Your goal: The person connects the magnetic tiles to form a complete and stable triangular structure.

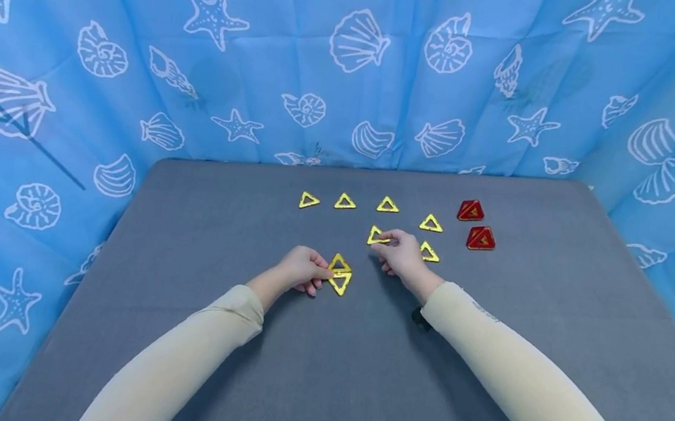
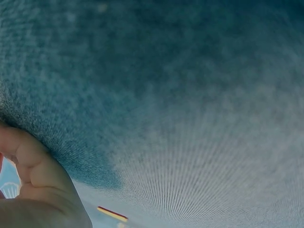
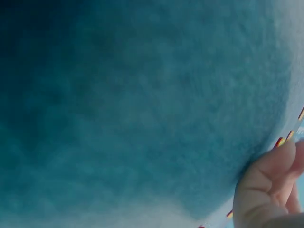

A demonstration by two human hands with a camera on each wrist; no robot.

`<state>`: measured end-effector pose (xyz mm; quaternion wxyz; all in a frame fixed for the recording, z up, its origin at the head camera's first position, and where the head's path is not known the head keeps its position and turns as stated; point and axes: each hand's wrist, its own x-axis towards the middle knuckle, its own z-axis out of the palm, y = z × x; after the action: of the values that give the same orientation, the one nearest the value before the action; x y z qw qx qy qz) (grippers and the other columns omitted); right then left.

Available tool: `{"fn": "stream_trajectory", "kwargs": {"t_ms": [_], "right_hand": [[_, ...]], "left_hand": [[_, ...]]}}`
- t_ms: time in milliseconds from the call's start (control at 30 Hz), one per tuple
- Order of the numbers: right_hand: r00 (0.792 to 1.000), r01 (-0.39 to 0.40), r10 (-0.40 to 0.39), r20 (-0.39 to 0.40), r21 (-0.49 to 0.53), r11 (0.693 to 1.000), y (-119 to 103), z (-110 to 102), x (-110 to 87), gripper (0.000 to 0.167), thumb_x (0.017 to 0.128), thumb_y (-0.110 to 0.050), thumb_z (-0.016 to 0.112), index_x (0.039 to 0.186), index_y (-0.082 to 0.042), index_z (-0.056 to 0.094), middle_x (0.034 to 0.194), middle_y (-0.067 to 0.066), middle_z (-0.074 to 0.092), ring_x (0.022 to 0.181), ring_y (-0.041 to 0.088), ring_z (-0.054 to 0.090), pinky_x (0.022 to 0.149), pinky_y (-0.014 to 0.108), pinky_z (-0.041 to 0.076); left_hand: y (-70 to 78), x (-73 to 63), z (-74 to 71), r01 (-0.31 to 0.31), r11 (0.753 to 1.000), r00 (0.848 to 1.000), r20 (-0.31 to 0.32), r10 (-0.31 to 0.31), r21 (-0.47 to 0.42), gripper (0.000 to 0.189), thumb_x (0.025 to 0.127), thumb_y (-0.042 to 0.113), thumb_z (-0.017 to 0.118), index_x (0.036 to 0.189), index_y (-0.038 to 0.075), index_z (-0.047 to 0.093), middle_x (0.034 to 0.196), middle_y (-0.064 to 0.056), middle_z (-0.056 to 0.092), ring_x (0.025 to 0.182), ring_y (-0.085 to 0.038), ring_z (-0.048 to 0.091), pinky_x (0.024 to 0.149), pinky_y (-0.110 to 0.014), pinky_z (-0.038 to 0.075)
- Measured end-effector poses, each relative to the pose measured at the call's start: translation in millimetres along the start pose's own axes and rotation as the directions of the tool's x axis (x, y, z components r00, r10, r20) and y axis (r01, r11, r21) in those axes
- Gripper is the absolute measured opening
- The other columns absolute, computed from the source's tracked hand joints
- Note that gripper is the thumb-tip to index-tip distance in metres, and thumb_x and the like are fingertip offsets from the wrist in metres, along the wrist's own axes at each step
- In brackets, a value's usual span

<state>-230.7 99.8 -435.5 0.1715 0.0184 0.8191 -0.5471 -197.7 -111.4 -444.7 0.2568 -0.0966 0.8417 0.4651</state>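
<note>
Near the middle of the table, my left hand pinches a pair of yellow triangle tiles that lie edge to edge, one pointing away and one pointing toward me. Farther off and to the right, my right hand grips another yellow triangle frame between thumb and fingers. Just right of that hand lies a loose yellow triangle. In the left wrist view the hand shows only at the lower left. Thumb and fingers of the right hand appear at the right wrist view's lower right, beside thin tile edges.
Behind the hands, several yellow triangles stand apart in a loose row, including one at the left end. Two red triangular pieces, a far one and a near one, lie to the right. A blue seashell curtain surrounds the grey table.
</note>
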Motion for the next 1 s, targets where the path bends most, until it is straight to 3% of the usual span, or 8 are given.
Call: {"fn": "stream_trajectory", "kwargs": {"t_ms": [133,267,533,833,1000], "right_hand": [[0.999,-0.043,0.043,-0.029,-0.003,0.999,-0.9,-3.3,7.7,0.045,0.099,-0.016,0.058,0.142,-0.005,0.047,0.078,0.011,0.057,0.056,0.015,0.052,0.054,0.029,0.045],[0.996,-0.093,0.094,0.001,-0.043,0.995,-2.9,-6.7,17.9,0.052,0.099,-0.018,0.058,0.148,-0.011,0.042,0.074,0.009,0.055,0.054,0.015,0.050,0.053,0.029,0.045],[0.987,-0.140,0.151,0.064,-0.148,0.979,-2.4,-12.7,34.2,0.057,0.097,-0.021,0.063,0.149,-0.017,0.041,0.063,0.004,0.054,0.046,0.014,0.047,0.049,0.030,0.046],[0.970,-0.186,0.209,0.120,-0.182,0.966,-3.8,-16.4,41.2,0.060,0.097,-0.021,0.063,0.151,-0.020,0.038,0.062,0.002,0.053,0.045,0.011,0.047,0.049,0.028,0.045],[0.974,-0.166,0.192,0.122,-0.196,0.967,-5.4,-15.7,41.2,0.056,0.097,-0.019,0.062,0.149,-0.019,0.041,0.060,0.002,0.052,0.046,0.011,0.047,0.049,0.028,0.044]], "left_hand": [[-0.4,-0.2,-0.6,0.001,1.000,1.000,0.003,-0.001,-0.009,0.016,0.091,0.017,0.070,0.101,0.005,0.066,0.061,0.000,0.058,0.045,-0.008,0.055,0.045,-0.022,0.039],[-0.9,0.7,-0.7,0.002,1.000,1.000,0.003,-0.002,-0.008,0.017,0.091,0.017,0.070,0.102,0.005,0.066,0.061,-0.001,0.058,0.045,-0.008,0.056,0.045,-0.022,0.039],[-2.0,-0.8,-0.2,-0.014,1.000,1.000,-0.001,0.014,-0.005,0.015,0.091,0.017,0.070,0.100,0.006,0.065,0.061,0.000,0.058,0.045,-0.008,0.056,0.045,-0.022,0.039],[-1.1,-2.1,0.3,-0.004,1.000,1.000,-0.006,0.004,-0.005,0.015,0.091,0.018,0.070,0.100,0.006,0.065,0.062,-0.001,0.058,0.045,-0.008,0.056,0.045,-0.022,0.038],[-0.6,-2.4,0.1,-0.003,1.000,1.000,-0.005,0.003,-0.009,0.015,0.091,0.017,0.070,0.100,0.006,0.065,0.060,0.000,0.058,0.044,-0.008,0.055,0.045,-0.022,0.037]]}}
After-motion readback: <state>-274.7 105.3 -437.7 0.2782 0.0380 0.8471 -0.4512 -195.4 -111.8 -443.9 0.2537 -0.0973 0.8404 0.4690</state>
